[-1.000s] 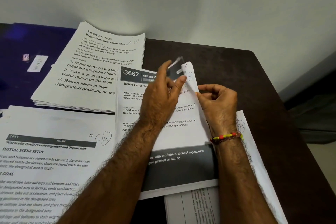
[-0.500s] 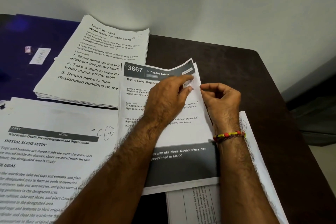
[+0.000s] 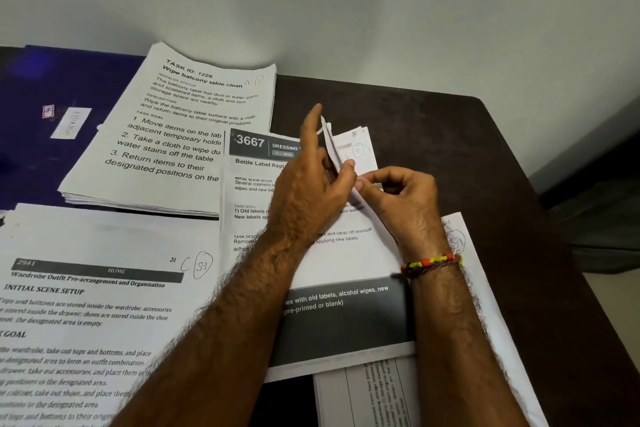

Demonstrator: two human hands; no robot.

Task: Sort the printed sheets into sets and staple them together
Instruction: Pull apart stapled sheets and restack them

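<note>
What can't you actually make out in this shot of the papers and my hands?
In the head view:
- 3667 sheet: title and middle lines covered by the left hand and forearm.
- Its lifted top right corner: circled pen marks too small to read.
- Wardrobe stack: cut off by the left and bottom edges, lower lines blurred.
- Small label on the blue folder: too small to read.
- No stapler in view.

Both forearms reach forward, close together. The left hand (image 3: pixel 311 184) has its index finger raised straight and its thumb pinching against the other fingers – the right hand (image 3: pixel 405 198), fingers curled, pinches with thumb and forefinger just beside it, fingertips nearly meeting. A beaded band (image 3: pixel 431 262) circles the right wrist.
</note>
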